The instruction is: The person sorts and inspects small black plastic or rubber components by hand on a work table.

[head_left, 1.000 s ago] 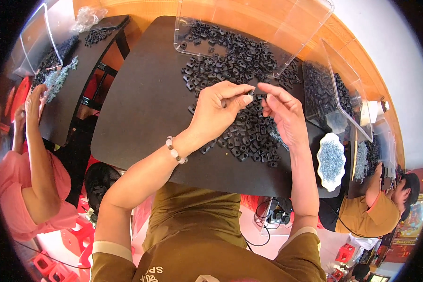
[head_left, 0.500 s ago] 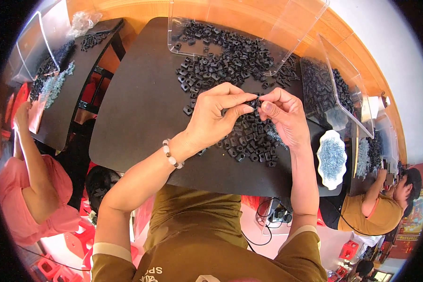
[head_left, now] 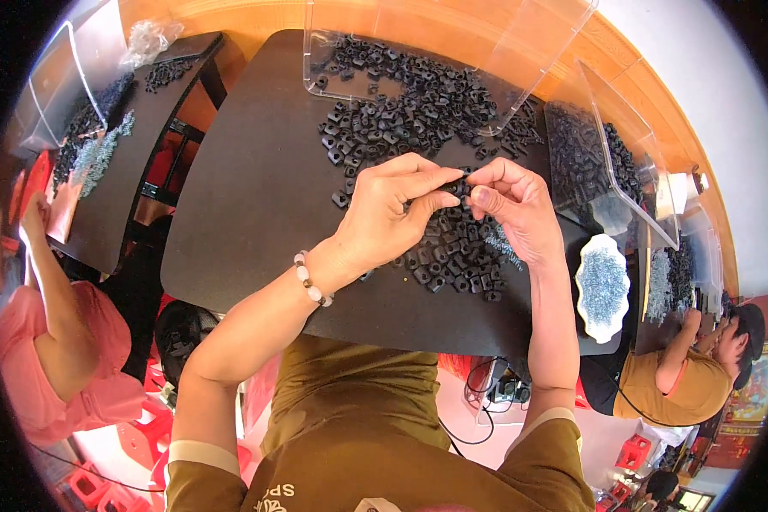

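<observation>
Over the middle of the dark table (head_left: 230,171), my two hands meet fingertip to fingertip. My left hand (head_left: 397,200) pinches a small black plastic part (head_left: 459,189) between thumb and fingers. My right hand (head_left: 520,209) is closed in a pinch at the part's right side; whatever lies between those fingertips is too small to make out. Below and behind the hands spreads a heap of small black plastic parts (head_left: 456,256) with holes in them. Some small silvery pieces, apparently screws (head_left: 505,246), lie beside the right wrist, partly covered by it.
A clear plastic bin (head_left: 316,72) lies tipped at the far side, black parts spilling from it. Right of my forearm stands a white scalloped dish (head_left: 583,290) of small silvery pieces. Another clear bin (head_left: 614,171) sits beyond. Co-workers sit left (head_left: 68,358) and right (head_left: 674,384).
My hands stay almost in place; the fingertips shift slightly around the black part. The co-worker's hand at the left has moved a little.
</observation>
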`<state>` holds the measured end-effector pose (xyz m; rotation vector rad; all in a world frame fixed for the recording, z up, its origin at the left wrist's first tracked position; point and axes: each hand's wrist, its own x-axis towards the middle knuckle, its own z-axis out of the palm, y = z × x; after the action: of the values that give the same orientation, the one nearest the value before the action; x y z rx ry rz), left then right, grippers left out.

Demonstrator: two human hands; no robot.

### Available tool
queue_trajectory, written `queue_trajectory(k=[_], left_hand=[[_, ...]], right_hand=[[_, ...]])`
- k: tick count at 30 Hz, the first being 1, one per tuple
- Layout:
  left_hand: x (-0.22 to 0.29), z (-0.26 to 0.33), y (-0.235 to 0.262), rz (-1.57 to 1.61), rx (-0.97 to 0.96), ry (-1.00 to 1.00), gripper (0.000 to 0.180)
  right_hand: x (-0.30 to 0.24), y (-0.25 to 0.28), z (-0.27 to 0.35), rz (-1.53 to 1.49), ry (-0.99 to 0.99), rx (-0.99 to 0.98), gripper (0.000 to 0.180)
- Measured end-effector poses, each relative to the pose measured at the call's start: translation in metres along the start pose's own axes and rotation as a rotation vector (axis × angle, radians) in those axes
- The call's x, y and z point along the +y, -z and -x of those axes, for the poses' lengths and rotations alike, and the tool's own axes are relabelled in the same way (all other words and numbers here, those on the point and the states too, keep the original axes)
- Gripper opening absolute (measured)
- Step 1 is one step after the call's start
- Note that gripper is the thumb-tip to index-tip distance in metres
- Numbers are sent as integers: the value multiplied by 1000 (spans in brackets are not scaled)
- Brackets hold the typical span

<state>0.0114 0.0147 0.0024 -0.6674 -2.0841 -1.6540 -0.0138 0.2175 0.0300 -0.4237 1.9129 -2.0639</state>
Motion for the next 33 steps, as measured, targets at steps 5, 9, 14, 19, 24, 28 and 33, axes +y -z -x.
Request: queue_trajectory(k=[5,9,14,19,24,28,33], left_hand=[[-3,1,0,19,0,-70,24],[1,2,1,64,-49,-42,30],[-2,4,-2,84,-66,-34,35],[-2,7,-4,51,-53,-47,34],[-1,8,-5,18,-5,-60,34],[-3,10,-6,-32,8,-78,36],[-6,13,-5,-132,-58,-150,41]], right_hand=[[-1,3,1,37,10,-24,13],[-2,1,1,80,11,-27,14],[-1,5,1,106,10,-67,11],[0,4,1,81,-37,-65,10],[3,-1,0,36,-3,-20,11],[6,-4,1,31,21,1,11],[4,-3,1,163,-32,-3,13]])
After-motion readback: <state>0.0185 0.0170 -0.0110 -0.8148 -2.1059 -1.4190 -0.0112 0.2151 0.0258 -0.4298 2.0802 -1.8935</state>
